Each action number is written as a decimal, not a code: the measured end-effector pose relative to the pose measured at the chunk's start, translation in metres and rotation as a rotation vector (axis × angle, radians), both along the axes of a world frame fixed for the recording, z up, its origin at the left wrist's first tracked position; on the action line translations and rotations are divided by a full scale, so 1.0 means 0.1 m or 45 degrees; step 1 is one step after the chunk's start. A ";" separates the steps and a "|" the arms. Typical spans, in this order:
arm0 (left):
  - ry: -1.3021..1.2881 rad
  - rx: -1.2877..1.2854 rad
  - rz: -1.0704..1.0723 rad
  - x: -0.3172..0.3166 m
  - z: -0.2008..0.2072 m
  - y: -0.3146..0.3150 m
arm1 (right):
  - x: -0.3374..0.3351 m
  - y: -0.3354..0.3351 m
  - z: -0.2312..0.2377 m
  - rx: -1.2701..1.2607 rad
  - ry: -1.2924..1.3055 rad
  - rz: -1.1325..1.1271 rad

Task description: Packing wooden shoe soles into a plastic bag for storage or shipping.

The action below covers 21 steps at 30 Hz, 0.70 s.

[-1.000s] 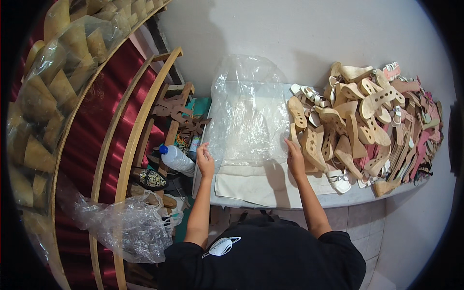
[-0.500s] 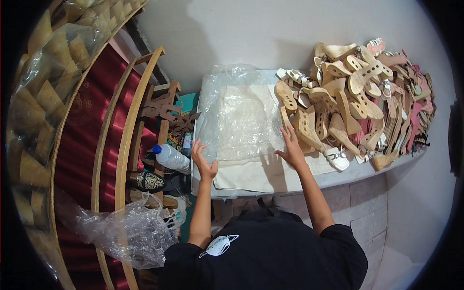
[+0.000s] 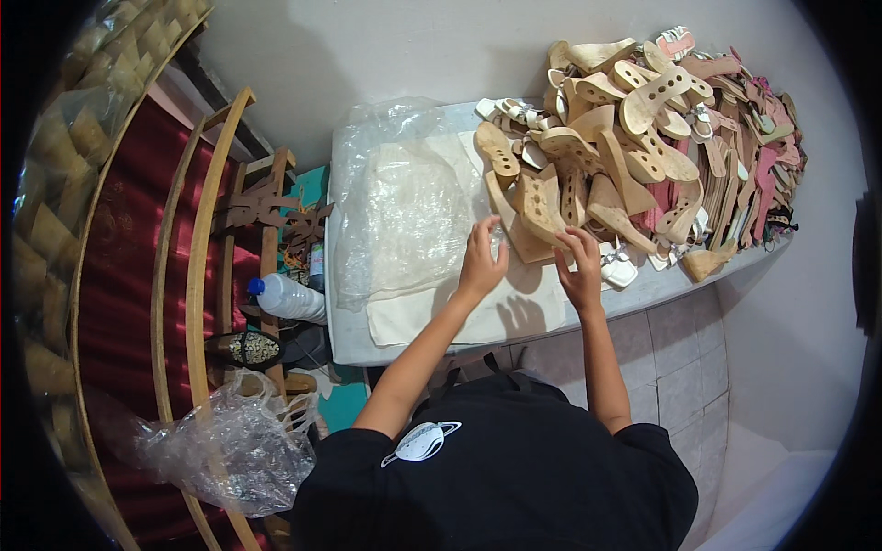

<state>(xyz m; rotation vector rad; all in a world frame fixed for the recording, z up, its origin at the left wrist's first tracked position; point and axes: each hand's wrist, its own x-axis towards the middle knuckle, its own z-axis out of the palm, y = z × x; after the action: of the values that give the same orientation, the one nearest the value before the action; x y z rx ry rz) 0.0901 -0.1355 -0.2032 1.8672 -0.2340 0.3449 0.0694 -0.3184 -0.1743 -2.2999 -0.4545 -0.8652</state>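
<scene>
My left hand is above the front of the cream cloth, fingers spread, nothing in it. Close by, at the near edge of a heap of wooden wedge soles with round holes, my right hand has its fingers parted and curved. Its fingertips are beside a pale wooden wedge sole; whether they touch it I cannot tell. A clear plastic sheet lies crumpled over the cloth, left of my hands. White strappy sandals sit just right of my right hand.
Pink and tan shoe pieces are piled farther right on the grey table. Left of it stand wooden rack rails, a blue-capped bottle, a patterned shoe and a clear plastic bag. A wall rises behind.
Both hands have come closer together. My left hand has moved right, from the table's left edge to near the wooden soles. The whole view has shifted slightly.
</scene>
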 end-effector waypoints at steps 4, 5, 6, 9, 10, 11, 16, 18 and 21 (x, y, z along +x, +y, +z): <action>-0.004 0.017 0.173 0.72 -0.25 -0.22 | -0.01 -0.09 -0.08 -0.002 0.105 0.086; 0.075 0.139 0.252 0.85 -0.27 -0.24 | -0.02 -0.09 -0.11 -0.015 0.128 0.123; 0.154 0.262 0.325 0.97 -0.28 -0.27 | -0.01 -0.11 -0.15 -0.041 0.148 0.145; 0.407 0.402 0.398 1.18 -0.32 -0.37 | 0.05 -0.15 -0.22 -0.074 0.162 0.199; 0.563 0.471 0.424 1.22 -0.31 -0.40 | 0.08 -0.17 -0.22 -0.090 0.155 0.205; 0.485 0.538 0.520 1.25 -0.33 -0.43 | 0.13 -0.20 -0.22 -0.106 0.170 0.220; 0.547 0.664 0.526 1.32 -0.36 -0.36 | 0.34 -0.34 -0.31 -0.202 0.201 0.334; 0.454 0.605 0.526 1.29 -0.35 -0.36 | 0.39 -0.38 -0.37 -0.019 0.186 0.361; 0.343 0.504 0.570 1.15 -0.27 -0.30 | 0.48 -0.53 -0.31 0.111 0.104 0.298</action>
<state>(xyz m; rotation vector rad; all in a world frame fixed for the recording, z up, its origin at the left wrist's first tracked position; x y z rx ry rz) 0.2055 -0.1656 -0.2297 2.3297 0.3287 0.3622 0.1176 -0.3719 -0.2051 -2.1420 -0.6234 -0.6604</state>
